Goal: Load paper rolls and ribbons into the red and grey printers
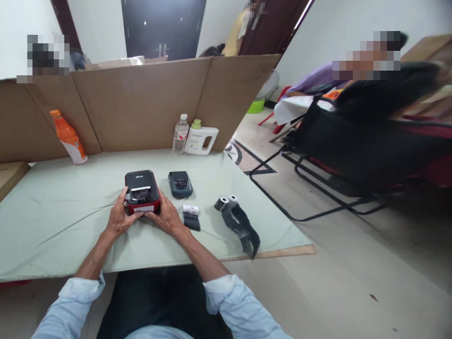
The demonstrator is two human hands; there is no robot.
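Observation:
A black-and-red label printer (141,188) rests on the green-clothed table, its front label towards me. My left hand (120,213) grips its left side and front corner, thumb along the lower front edge. On the other side, my right hand (166,213) wraps the right front corner, thumb also at the front. Just right of the printer lies a smaller dark portable printer (180,184). Nearer to my right hand is a small white paper roll (190,209) with a dark strip (191,222) hanging from it. Two more rolls (223,202) trail long black strips (240,230) farther right.
A cardboard screen (141,101) stands along the table's far edge. Before it are an orange bottle (69,139), a clear water bottle (181,134) and a white jug (201,140). Black folding chairs (353,150) and a seated person are at right; other people are behind the screen.

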